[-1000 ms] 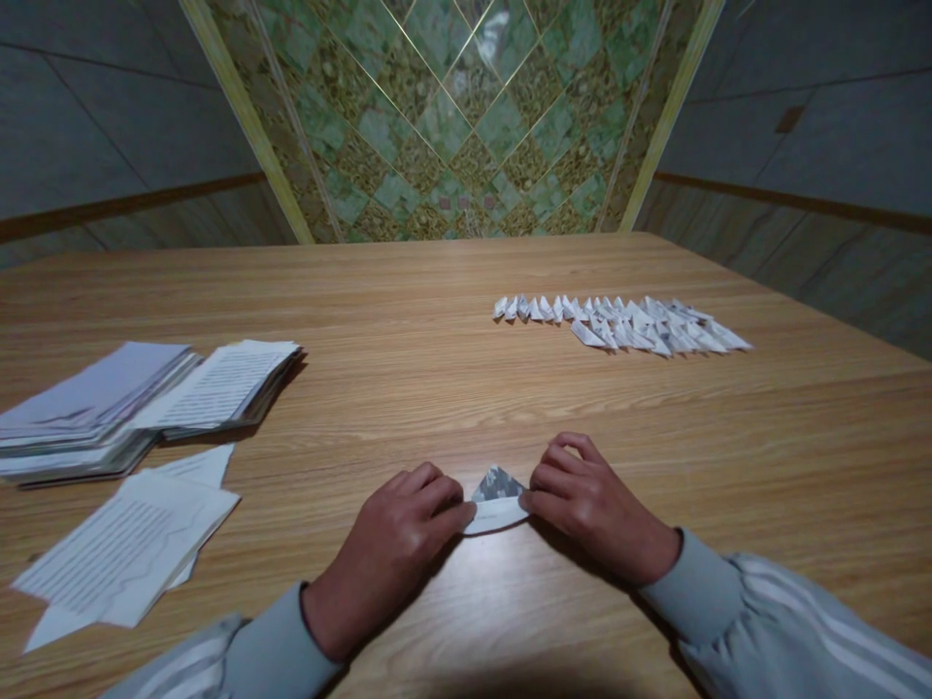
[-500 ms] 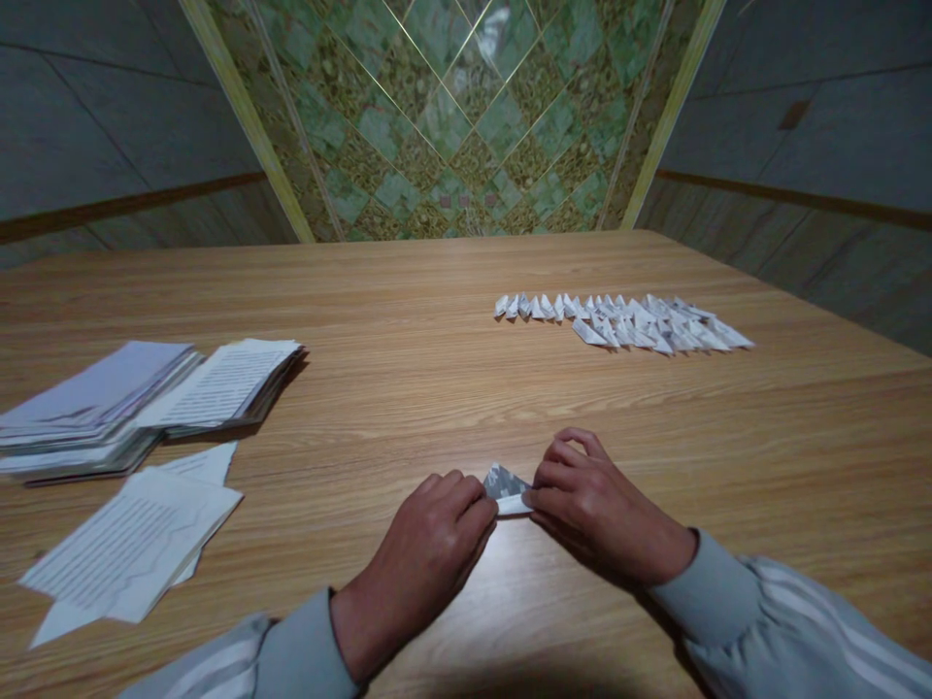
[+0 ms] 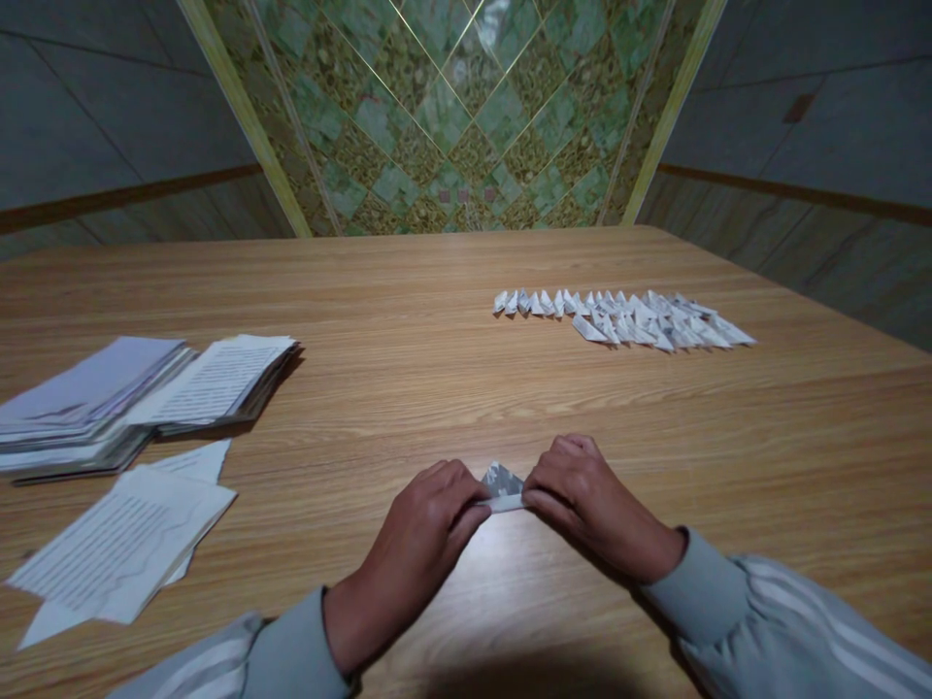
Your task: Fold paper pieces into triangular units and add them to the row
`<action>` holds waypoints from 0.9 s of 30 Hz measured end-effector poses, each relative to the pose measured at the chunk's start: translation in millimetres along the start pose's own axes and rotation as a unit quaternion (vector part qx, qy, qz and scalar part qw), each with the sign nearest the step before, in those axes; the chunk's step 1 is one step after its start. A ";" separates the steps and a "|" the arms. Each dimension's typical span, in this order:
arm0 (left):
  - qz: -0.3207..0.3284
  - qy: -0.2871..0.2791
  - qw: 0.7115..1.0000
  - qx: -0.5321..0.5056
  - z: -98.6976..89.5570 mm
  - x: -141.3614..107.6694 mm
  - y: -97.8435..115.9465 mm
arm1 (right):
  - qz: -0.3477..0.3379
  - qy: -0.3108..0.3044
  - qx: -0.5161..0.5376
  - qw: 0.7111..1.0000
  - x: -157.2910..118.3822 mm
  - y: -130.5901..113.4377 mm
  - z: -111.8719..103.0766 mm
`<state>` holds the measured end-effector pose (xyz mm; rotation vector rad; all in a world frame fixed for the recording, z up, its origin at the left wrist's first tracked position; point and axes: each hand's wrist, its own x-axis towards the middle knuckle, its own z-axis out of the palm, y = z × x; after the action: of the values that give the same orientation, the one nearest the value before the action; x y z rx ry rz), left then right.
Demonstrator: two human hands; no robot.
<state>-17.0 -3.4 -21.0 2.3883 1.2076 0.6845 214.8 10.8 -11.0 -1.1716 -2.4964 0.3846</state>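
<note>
Pinching noted: folded paper (image 3: 501, 482) was clamped by left hand (image 3: 428, 519) at nine o'clock, right hand (image 3: 593, 500) at three, presumably for steadiness.

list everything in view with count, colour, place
table: one, wood-brown, across the foreground
half-folded paper: one, grey and white, front centre
folded paper pieces: many, whitish, rows at far right
stacked papers: many, white and lilac, left
loose sheets: at least two, white, near left
tiled wall: one, green and gold, behind table
side walls: two, grey, left and right
left hand: one, bare, paper's left end
right hand: one, bare, paper's right end
sleeves: two, grey, white-striped, both arms
</note>
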 end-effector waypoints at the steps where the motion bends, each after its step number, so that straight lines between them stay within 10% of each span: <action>1: -0.013 0.004 1.000 -0.016 -0.7 0.5 -0.7 | 0.006 -0.001 -0.002 1.000 0.5 -0.8 1.4; 13: -0.032 -0.008 0.998 -0.045 -2.3 1.7 -3.8 | 0.014 0.053 -0.128 0.990 0.8 -8.6 10.4; 23: 0.022 0.013 0.998 0.054 1.2 1.7 -0.4 | 0.032 0.045 -0.122 0.991 0.1 -9.7 6.6; 27: 0.116 0.018 0.980 0.161 1.5 -1.4 1.7 | -0.059 0.085 -0.132 0.986 -3.4 -13.7 6.2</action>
<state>-15.8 -5.7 -21.6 2.8315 1.1364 0.6435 204.9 -0.9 -11.9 -1.0908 -2.5037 -0.0781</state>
